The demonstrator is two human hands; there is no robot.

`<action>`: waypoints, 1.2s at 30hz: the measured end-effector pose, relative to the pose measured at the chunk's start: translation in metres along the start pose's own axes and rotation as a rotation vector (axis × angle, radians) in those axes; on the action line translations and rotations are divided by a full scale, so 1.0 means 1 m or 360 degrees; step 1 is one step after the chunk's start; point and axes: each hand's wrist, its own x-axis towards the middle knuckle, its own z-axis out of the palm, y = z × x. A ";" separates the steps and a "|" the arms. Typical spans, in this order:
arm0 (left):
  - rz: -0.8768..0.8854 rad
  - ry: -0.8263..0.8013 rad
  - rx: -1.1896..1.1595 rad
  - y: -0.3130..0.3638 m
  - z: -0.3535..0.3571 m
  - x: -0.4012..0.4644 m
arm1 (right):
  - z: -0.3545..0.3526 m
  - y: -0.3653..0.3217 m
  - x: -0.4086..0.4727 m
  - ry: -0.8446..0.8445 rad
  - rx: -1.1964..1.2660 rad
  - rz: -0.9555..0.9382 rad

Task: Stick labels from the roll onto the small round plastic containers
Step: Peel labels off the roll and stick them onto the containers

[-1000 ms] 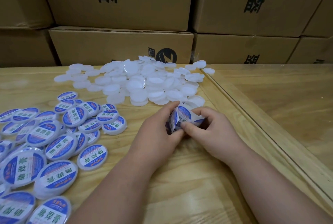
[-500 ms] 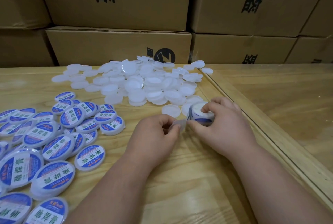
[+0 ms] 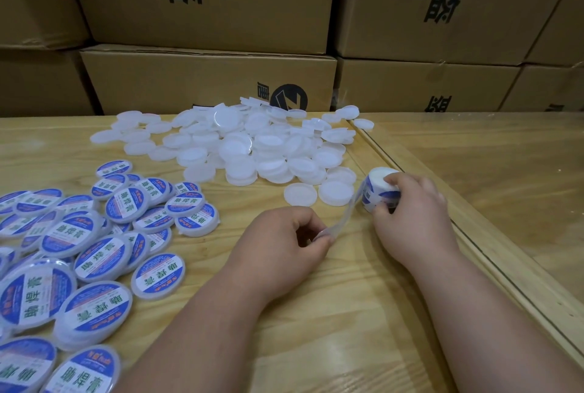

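Two hands work near the wooden bench's [image 3: 316, 345] right edge: right hand [image 3: 410, 222] grips the white-and-blue label roll [image 3: 376, 190], left hand [image 3: 284, 244] pinches its clear strip [image 3: 344, 218]. Plain white round plastic containers [image 3: 246, 146] heap beyond.

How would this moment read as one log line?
right hand: holds label roll | left hand: pinches strip pulled from roll | plain containers: unlabelled

right hand [image 3: 410, 218] grips the label roll [image 3: 379, 190] on the wooden table [image 3: 316, 329], left hand [image 3: 278, 244] pinches its pulled-out strip [image 3: 344, 218], unlabelled containers [image 3: 240, 142] piled behind, labelled containers [image 3: 79, 250] left.
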 end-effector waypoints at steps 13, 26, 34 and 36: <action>-0.0036 -0.0068 0.0604 -0.008 -0.001 0.006 | -0.003 -0.024 -0.015 -0.0043 0.0383 -0.0091; -0.0108 0.0186 0.0627 -0.016 0.002 0.009 | 0.016 -0.022 -0.017 -0.0533 0.0747 -0.0234; -0.0099 0.0234 0.0256 -0.014 0.000 0.007 | 0.013 -0.025 -0.018 -0.0649 0.0901 -0.0228; -0.0049 0.0290 0.0179 -0.014 -0.001 0.008 | 0.014 -0.025 -0.018 -0.0656 0.0928 -0.0253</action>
